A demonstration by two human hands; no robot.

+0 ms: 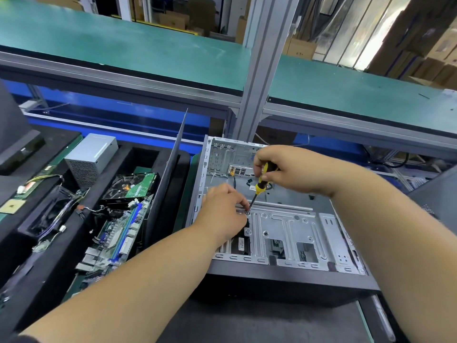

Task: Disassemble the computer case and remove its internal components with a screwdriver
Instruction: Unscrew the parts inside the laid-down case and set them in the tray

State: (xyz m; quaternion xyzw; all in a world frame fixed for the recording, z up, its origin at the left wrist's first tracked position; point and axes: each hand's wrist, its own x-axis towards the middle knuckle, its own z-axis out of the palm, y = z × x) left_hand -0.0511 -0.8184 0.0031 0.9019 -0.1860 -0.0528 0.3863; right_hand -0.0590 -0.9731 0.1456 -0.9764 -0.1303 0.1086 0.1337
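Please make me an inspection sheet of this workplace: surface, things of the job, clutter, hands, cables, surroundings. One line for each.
Surface: dark workbench, bare in front of the case.
Job's things: open computer case lying on its side; yellow-black screwdriver with its tip at a screw on the metal drive bracket.
Clutter: removed motherboard, power supply, fan in black trays to the left; side panel standing on edge.
Hands: right hand grips the screwdriver handle; left hand pinches near the tip.
Cables: loose wires in the left tray; short cable inside the case.
Surroundings: green conveyor shelf, aluminium post, cardboard boxes behind.
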